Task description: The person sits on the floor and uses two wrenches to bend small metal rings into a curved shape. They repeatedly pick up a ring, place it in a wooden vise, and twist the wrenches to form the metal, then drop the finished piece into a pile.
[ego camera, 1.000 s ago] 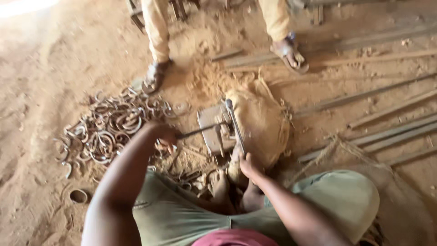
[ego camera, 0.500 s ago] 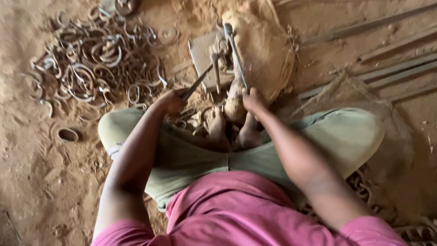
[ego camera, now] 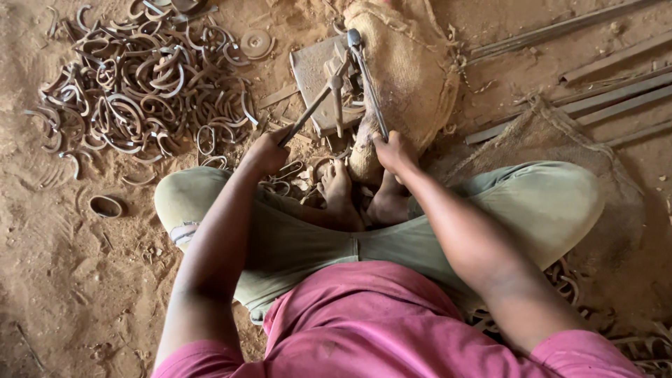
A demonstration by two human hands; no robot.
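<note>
I sit cross-legged on sandy ground. My left hand (ego camera: 267, 150) grips a thin metal rod (ego camera: 311, 112) that runs up to a flat steel block (ego camera: 316, 73). My right hand (ego camera: 394, 150) is closed around a long lever handle (ego camera: 369, 87) hinged at the top of that block. A small upright metal piece (ego camera: 337, 98) stands on the block where rod and lever meet. My bare feet (ego camera: 360, 196) rest just below the block.
A big heap of bent metal rings and hooks (ego camera: 140, 84) lies at the upper left. A burlap sack (ego camera: 409, 66) sits right of the block, more burlap (ego camera: 560, 133) beneath my right knee. Long steel bars (ego camera: 595, 91) lie at the upper right. A lone ring (ego camera: 106, 206) rests left.
The view has tilted down and closer; the standing person's feet have left the picture. Both hands stay on rod and lever, the rod's tip now on the block.
</note>
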